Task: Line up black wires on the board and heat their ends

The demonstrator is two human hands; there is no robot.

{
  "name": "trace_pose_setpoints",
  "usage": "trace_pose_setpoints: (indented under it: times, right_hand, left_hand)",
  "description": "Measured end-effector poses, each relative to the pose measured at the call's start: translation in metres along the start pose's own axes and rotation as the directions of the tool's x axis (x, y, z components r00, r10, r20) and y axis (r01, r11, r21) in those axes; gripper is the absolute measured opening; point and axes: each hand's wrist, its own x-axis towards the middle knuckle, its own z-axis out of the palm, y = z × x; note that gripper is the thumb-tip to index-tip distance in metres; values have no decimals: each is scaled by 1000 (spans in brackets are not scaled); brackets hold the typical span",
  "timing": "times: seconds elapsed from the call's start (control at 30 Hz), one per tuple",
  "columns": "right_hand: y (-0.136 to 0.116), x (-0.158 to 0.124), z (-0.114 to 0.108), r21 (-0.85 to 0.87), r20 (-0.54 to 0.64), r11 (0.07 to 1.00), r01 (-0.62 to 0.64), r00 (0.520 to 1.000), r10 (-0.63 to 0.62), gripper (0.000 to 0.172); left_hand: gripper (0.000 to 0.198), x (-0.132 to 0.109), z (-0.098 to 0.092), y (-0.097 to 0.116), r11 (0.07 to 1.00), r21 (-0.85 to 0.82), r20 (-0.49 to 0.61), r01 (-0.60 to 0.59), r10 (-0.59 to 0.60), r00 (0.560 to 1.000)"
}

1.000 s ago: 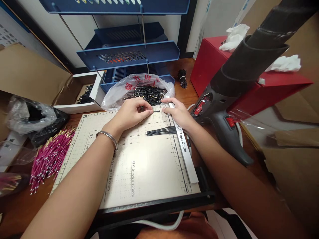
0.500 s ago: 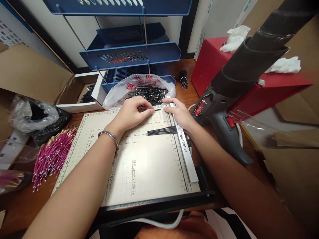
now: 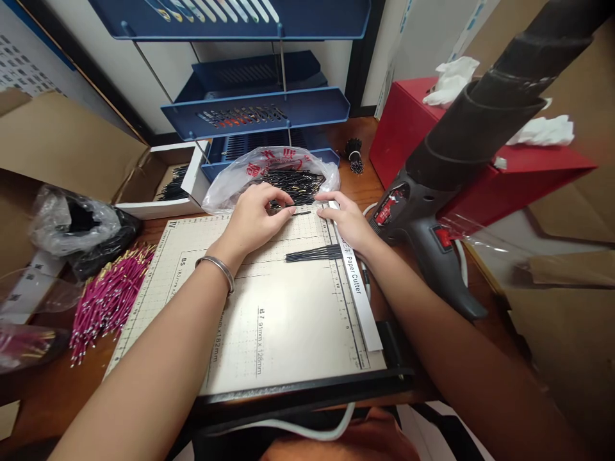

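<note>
My left hand (image 3: 259, 218), with a metal bangle on its wrist, is closed in a pinch over the far part of the paper cutter (image 3: 283, 320). From its fingertips a short thin black piece (image 3: 302, 212) sticks out to the right, too small to tell its kind. My right hand (image 3: 346, 221) rests at the cutter's white rail, thumb and forefinger apart and nothing between them. Nearer to me, a small row of thin black strands (image 3: 312, 253) lies on the cutter, their right ends at the rail. Just beyond both hands, a clear plastic bag (image 3: 225, 186) holds many black wire-like pieces (image 3: 293, 182).
A grey heat gun (image 3: 427, 186) stands at the right before a red box (image 3: 398, 128). Blue tiered trays (image 3: 259, 109) rise at the back. To the left lie magenta pieces with gold ends (image 3: 108, 298) and a white box (image 3: 192, 182). A black bundle (image 3: 354, 157) sits behind.
The view has shifted slightly, so the surroundings appear a little lower and to the right. My left hand keeps its pinch and my right hand stays at the rail; the strands lie as before.
</note>
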Motion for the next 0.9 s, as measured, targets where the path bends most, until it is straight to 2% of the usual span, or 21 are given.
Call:
trace_pose_setpoints:
  times: [0.2,0.53,0.9]
  right_hand:
    - [2,1,0,-7,-1,1000,11,1000,-11,43]
    - [1,0,0,-6,-1,1000,9,1000,-9,41]
    - [-1,-1,1,-3,0,1000,-15,1000,15,42]
  left_hand:
    - [17,1,1,1,998,53,104,-26,21,994]
    - [23,-1,1,0,1000,-26,110,-2,5,994]
    - [16,-3,-3,5,994,-107,152,37,-21,988]
